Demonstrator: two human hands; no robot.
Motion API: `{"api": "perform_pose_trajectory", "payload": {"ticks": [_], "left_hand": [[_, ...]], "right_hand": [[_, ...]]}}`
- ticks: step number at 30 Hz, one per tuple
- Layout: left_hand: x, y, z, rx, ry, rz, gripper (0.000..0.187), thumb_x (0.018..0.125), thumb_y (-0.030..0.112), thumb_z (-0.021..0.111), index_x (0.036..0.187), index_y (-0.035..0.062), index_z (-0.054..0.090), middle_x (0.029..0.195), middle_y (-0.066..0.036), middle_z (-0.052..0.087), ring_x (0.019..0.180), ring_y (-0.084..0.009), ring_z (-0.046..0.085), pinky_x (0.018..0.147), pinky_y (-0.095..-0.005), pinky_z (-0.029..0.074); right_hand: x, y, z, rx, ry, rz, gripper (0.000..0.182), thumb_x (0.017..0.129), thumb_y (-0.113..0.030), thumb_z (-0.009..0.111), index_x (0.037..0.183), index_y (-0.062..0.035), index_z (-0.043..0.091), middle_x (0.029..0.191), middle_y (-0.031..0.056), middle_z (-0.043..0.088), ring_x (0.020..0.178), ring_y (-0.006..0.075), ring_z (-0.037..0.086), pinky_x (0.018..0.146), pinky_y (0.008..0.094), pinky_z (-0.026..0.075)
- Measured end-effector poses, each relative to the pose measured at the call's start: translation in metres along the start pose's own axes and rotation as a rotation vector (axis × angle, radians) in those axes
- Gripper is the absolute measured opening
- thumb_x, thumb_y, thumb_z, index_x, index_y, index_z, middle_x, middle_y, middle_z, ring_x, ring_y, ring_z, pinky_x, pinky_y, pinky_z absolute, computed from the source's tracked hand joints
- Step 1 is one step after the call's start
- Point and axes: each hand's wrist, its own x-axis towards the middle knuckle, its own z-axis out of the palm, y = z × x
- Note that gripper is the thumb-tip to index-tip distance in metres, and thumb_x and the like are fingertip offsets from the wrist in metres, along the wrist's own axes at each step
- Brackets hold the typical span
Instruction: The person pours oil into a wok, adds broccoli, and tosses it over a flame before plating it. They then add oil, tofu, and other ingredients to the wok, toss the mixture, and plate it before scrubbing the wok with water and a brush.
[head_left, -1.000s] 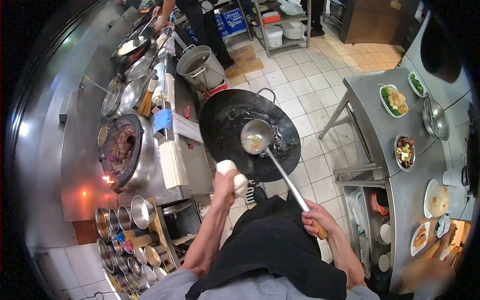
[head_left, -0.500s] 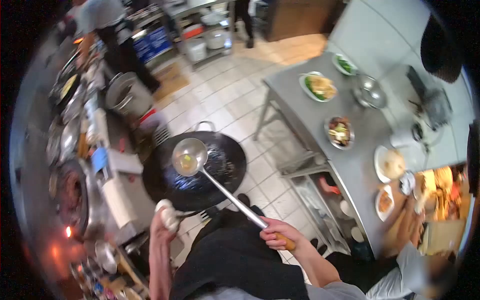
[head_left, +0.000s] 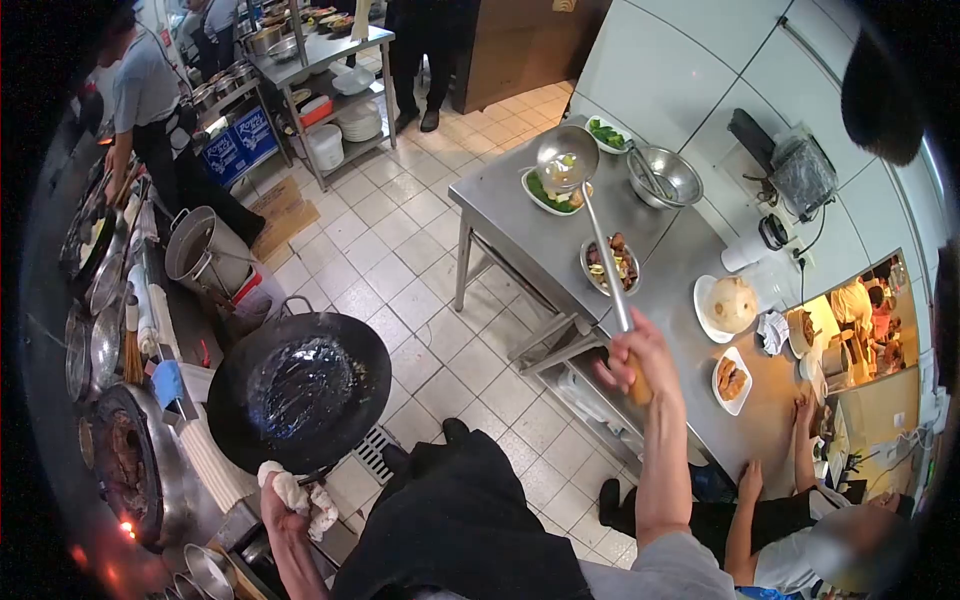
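Note:
My left hand (head_left: 280, 512) is closed on a folded white cloth (head_left: 318, 508) at the near rim of a big black wok (head_left: 300, 390). The wok's inside is shiny and wet, and it hangs tilted beside the stove. Any handle under the cloth is hidden. In my right hand (head_left: 642, 352), fingers wrapped round its wooden grip, is a long steel ladle (head_left: 603, 245). Its bowl, with a little liquid and some pale and green bits, is over a white plate of greens and pale food (head_left: 552, 204) on the steel table.
The steel table (head_left: 650, 275) also bears a plate of greens (head_left: 607, 133), a metal bowl (head_left: 668, 178), a dish of dark food (head_left: 610, 264) and more plates. A co-worker (head_left: 800, 545) stands at its near end, another (head_left: 150, 110) at the far stove. A flame (head_left: 127, 527) burns at left.
The ladle has swung right and away from me, from above the wok to above the plate on the table. The wok has moved left and nearer the stove with my left hand.

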Motion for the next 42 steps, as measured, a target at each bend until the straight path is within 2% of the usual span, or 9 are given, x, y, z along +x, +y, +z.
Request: {"api": "perform_pose_trajectory", "payload": {"ticks": [3, 4, 6, 23, 32, 35, 37, 40, 42], "left_hand": [[0.016, -0.001, -0.03, -0.086, -0.054, 0.034, 0.011, 0.09, 0.017, 0.051, 0.091, 0.01, 0.059, 0.082, -0.003, 0.064, 0.064, -0.0212, 0.064, 0.051, -0.037, 0.056], [0.002, 0.002, -0.012, -0.09, -0.055, 0.036, 0.011, 0.09, 0.017, 0.051, 0.091, 0.01, 0.059, 0.082, -0.003, 0.064, 0.064, -0.0212, 0.064, 0.051, -0.037, 0.056], [-0.023, 0.004, 0.021, -0.02, 0.14, 0.087, 0.012, 0.085, 0.011, 0.052, 0.075, 0.0174, 0.052, 0.06, 0.004, 0.052, 0.045, -0.0134, 0.054, 0.037, -0.027, 0.047], [-0.025, 0.001, -0.013, -0.121, 0.048, 0.055, 0.01, 0.086, 0.011, 0.053, 0.077, 0.0149, 0.055, 0.066, 0.003, 0.058, 0.051, -0.0128, 0.06, 0.041, -0.0254, 0.053], [-0.018, 0.005, -0.029, -0.126, -0.109, -0.023, 0.006, 0.085, 0.01, 0.054, 0.085, 0.0101, 0.06, 0.08, -0.004, 0.066, 0.067, -0.0217, 0.067, 0.059, -0.0366, 0.06], [-0.029, 0.006, -0.012, -0.112, -0.189, -0.013, 0.007, 0.086, 0.013, 0.054, 0.086, 0.0102, 0.061, 0.081, -0.004, 0.067, 0.065, -0.0218, 0.067, 0.056, -0.0345, 0.06], [-0.037, 0.004, 0.009, -0.115, -0.001, 0.042, 0.008, 0.087, 0.016, 0.055, 0.086, 0.0102, 0.061, 0.08, -0.004, 0.067, 0.061, -0.0213, 0.067, 0.049, -0.0307, 0.058], [-0.034, 0.015, -0.009, -0.099, -0.022, -0.144, 0.008, 0.087, 0.017, 0.056, 0.087, 0.0098, 0.06, 0.083, -0.005, 0.068, 0.059, -0.0204, 0.066, 0.044, -0.0287, 0.056], [-0.038, 0.012, -0.001, -0.124, 0.025, -0.053, 0.009, 0.087, 0.017, 0.056, 0.087, 0.0094, 0.06, 0.083, -0.005, 0.068, 0.057, -0.0203, 0.066, 0.042, -0.0288, 0.055]], "right_hand": [[0.031, -0.005, -0.02, -0.05, 0.009, -0.039, 0.061, 0.082, 0.004, 0.051, 0.14, -0.0053, 0.035, 0.062, 0.0039, 0.046, 0.038, 0.0106, 0.043, 0.034, 0.0224, 0.034], [0.037, -0.006, -0.024, -0.052, 0.006, -0.041, 0.061, 0.082, 0.004, 0.051, 0.14, -0.0053, 0.035, 0.062, 0.0039, 0.046, 0.038, 0.0106, 0.043, 0.034, 0.0224, 0.034], [0.046, -0.006, -0.028, -0.125, 0.016, -0.058, 0.062, 0.081, 0.002, 0.054, 0.14, -0.0044, 0.035, 0.061, 0.0046, 0.048, 0.038, 0.0102, 0.044, 0.033, 0.0222, 0.033], [0.036, 0.01, -0.024, -0.385, 0.154, -0.151, 0.07, 0.079, 0.004, 0.054, 0.144, -0.0015, 0.031, 0.062, 0.0032, 0.05, 0.04, 0.0097, 0.043, 0.037, 0.0228, 0.036], [0.023, 0.015, -0.026, -0.365, 0.155, -0.129, 0.072, 0.079, 0.005, 0.054, 0.145, -0.0002, 0.028, 0.061, 0.004, 0.05, 0.039, 0.0095, 0.043, 0.037, 0.0228, 0.035], [0.019, 0.016, -0.024, -0.395, 0.161, -0.132, 0.072, 0.08, 0.004, 0.055, 0.146, -0.001, 0.027, 0.061, 0.0027, 0.05, 0.039, 0.0095, 0.044, 0.037, 0.0233, 0.036], [0.016, 0.016, -0.024, -0.419, 0.171, -0.138, 0.072, 0.082, 0.004, 0.055, 0.147, -0.0018, 0.026, 0.06, 0.0015, 0.05, 0.04, 0.0095, 0.045, 0.038, 0.0238, 0.037], [0.013, 0.016, -0.023, -0.452, 0.179, -0.16, 0.072, 0.082, 0.004, 0.055, 0.147, -0.0019, 0.026, 0.06, 0.0012, 0.05, 0.04, 0.0089, 0.045, 0.038, 0.0237, 0.037], [0.011, 0.014, -0.021, -0.511, 0.191, -0.165, 0.071, 0.082, 0.004, 0.055, 0.147, -0.0026, 0.028, 0.059, 0.0007, 0.049, 0.04, 0.0083, 0.045, 0.038, 0.0235, 0.037]]}}
